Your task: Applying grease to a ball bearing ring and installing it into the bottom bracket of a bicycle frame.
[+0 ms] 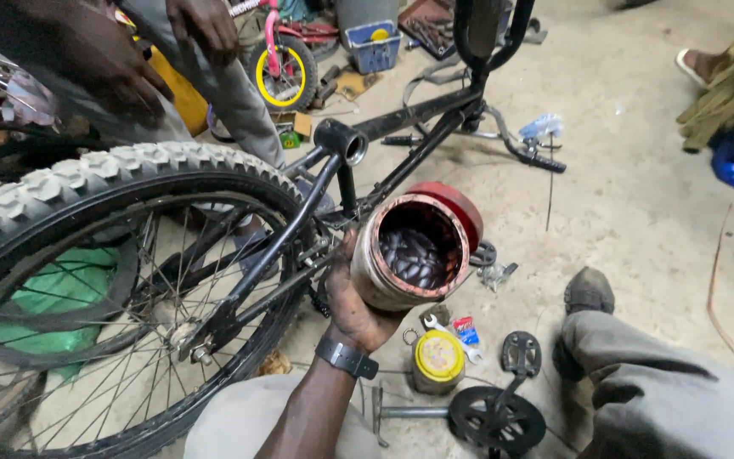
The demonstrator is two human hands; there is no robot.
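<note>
My left hand (352, 299), with a dark watch on the wrist, is wrapped around an open round jar (401, 272) and tilts its mouth toward me. Dark grease (414, 255) fills the inside. A red lid (462, 208) shows just behind the jar's rim. The jar hangs beside a black bicycle frame (401, 119), close to its empty bottom bracket shell (343, 140). The knobbly rear wheel (87, 178) fills the left of the view. My right hand is out of sight.
Another person's hands (104, 64) rest above the tyre at top left. On the concrete floor lie a crank with pedal (496, 415), a yellow-lidded tin (439, 357) and a spanner (445, 327). A small pink bicycle (282, 64) and blue crate (373, 44) stand behind.
</note>
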